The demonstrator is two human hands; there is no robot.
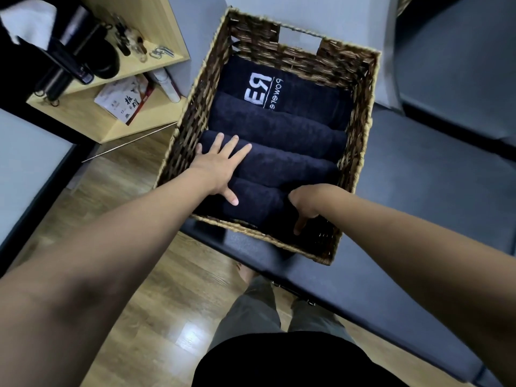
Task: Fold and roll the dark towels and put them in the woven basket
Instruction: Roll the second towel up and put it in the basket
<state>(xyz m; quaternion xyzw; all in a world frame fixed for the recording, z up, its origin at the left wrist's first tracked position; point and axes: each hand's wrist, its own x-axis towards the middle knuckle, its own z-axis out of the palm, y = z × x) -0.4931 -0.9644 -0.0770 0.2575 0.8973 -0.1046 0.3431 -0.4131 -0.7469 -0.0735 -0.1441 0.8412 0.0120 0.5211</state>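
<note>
We see the woven basket (360,113) sitting on a dark padded bench (418,196), w/ four dark rolled towels lying side by side inside, filling it front to back. The far towel (301,93) shows a white logo + lettering, upside down from our view. Next come the second roll (273,127), then the third roll (287,163), then the nearest roll (251,199) against the front wall.

Our left hand (220,166) lies flat & spread wide, fingers straight on the left end of the third roll, thumb reaching down onto the nearest roll. Our right hand (307,202) is at the nearest roll's right end, fingers bent down behind it btw the rolls, thumb pointing down twd the basket's front right corner; we can't tell if it truly grips the towel.

Left of the basket stands a light wood shelf unit (156,113) holding a printed booklet (125,99) on the lower level, black gear + metal clips above. Wood floor (139,289) below
</note>
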